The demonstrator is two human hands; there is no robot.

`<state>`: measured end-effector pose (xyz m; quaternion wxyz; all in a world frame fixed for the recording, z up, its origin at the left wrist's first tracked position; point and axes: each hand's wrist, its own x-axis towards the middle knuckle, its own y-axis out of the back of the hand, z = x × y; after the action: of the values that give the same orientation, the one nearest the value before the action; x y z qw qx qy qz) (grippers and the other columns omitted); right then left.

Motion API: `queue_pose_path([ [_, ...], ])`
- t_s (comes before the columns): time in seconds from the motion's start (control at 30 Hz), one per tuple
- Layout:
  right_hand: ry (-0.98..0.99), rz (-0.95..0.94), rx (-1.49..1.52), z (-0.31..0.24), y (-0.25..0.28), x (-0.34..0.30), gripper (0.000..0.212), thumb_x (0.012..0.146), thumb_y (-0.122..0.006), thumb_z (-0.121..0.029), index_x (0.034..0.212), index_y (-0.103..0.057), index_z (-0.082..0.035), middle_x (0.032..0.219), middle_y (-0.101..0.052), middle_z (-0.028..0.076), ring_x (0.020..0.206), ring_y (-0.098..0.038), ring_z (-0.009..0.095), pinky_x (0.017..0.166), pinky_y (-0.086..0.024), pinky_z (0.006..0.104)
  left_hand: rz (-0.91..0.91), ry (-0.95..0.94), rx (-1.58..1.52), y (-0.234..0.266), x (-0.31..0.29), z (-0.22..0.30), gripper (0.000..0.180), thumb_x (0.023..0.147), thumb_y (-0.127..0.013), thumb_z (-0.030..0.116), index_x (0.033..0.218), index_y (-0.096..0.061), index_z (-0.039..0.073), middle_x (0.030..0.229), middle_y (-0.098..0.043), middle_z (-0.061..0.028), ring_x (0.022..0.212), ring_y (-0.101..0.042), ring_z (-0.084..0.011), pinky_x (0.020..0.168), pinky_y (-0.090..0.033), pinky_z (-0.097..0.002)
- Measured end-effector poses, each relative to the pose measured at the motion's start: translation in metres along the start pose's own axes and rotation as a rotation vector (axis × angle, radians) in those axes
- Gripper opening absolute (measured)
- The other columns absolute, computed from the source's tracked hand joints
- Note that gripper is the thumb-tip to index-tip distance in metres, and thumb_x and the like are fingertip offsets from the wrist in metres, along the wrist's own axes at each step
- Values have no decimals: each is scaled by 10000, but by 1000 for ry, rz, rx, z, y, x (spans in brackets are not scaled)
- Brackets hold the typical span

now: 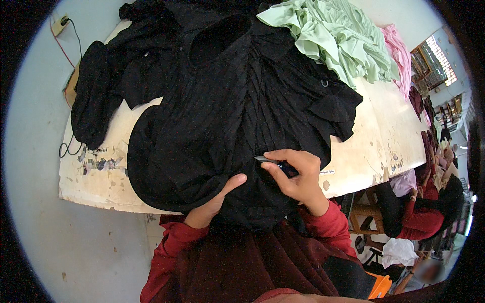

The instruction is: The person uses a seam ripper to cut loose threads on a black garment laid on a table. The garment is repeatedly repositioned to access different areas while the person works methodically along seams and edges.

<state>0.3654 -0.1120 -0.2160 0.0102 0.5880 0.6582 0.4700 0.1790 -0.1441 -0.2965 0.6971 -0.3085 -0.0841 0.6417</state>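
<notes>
A black pleated garment (202, 116) lies spread over the table in front of me and hangs over its near edge. At its lower left edge, my left hand (214, 204) grips the cloth, thumb on top and fingers hidden beneath. My right hand (298, 177) is closed around small thread snips (261, 158), over the garment's lower middle. Their pointed metal tip shows between thumb and forefinger, pointing left. A dark blue part of the snips sits in the palm, mostly covered.
The pale, worn table (374, 126) has peeling patches. More black cloth (91, 96) is heaped at the left. Light green cloth (338, 35) and pink cloth (398, 55) lie at the far right. A wall (35, 166) stands left. Other people in red sleeves (422, 219) sit at right.
</notes>
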Motion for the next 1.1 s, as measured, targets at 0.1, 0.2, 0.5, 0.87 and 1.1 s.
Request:
queue_pose_path([
  [0.1,-11,-60,-49,-9,2,3,190,715,-770,-128,860,-682,-44,758,-690,90,624,-672,211,569,-484,271,16,-27,51,0,-1,2,564,748,-797,214,1179,-562,-64,1232,-559,-160,1099,-556,-250,980,-429,-318],
  [0.2,50,-68,-107,-11,1,5,205,709,-776,-134,866,-674,-52,726,-679,80,584,-658,210,533,-471,270,-18,-57,191,-7,-5,11,407,819,-687,166,1190,-589,31,1169,-604,-106,1047,-587,-216,938,-459,-339],
  [0.5,87,-100,-153,-17,2,10,188,723,-766,-129,861,-669,-46,709,-671,84,561,-646,211,523,-467,275,-2,-64,186,-5,-5,10,496,796,-754,221,1180,-577,-38,1236,-564,-150,1106,-549,-253,989,-411,-342],
  [0.87,-239,-50,156,-14,-30,-1,219,724,-783,-120,865,-653,-14,745,-616,48,693,-582,122,599,-420,242,68,-494,713,-6,-4,1,456,848,-695,219,1216,-563,-16,1231,-586,-145,1136,-549,-267,1018,-375,-357],
  [1.1,-535,-171,818,10,-48,-2,91,830,-662,-119,841,-644,-31,717,-589,-34,594,-517,68,496,-365,220,96,-459,481,-12,-7,9,444,844,-703,221,1193,-580,-24,1246,-576,-145,1143,-544,-261,1028,-366,-354],
])
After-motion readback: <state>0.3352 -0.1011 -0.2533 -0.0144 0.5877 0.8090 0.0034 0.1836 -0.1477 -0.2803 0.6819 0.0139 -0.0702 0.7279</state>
